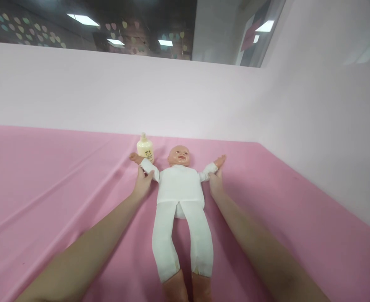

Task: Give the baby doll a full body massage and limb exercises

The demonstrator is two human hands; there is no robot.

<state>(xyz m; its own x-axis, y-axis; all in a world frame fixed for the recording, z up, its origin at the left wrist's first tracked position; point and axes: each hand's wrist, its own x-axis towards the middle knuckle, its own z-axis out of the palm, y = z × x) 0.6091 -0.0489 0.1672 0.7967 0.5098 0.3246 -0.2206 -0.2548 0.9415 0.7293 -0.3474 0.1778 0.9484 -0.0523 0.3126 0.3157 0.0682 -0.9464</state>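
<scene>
A baby doll [180, 184] with a white cloth body lies on its back, head away from me and feet toward me. Its arms are spread out to both sides. My left hand [143, 183] is closed round the doll's arm on the left, thumb on the white sleeve. On the other side, my right hand [216, 183] grips the doll's other arm just below its hand; part of my fingers is hidden beneath it. Close behind the doll's left-side arm stands a pale yellow bottle [145, 147] with a dark printed picture.
A pink cloth [77, 176] with some creases covers the surface under the doll. White walls [124, 92] rise behind it and on the right. Above the back wall is a window [159, 25] with ceiling lights and heart-shaped decorations showing in it.
</scene>
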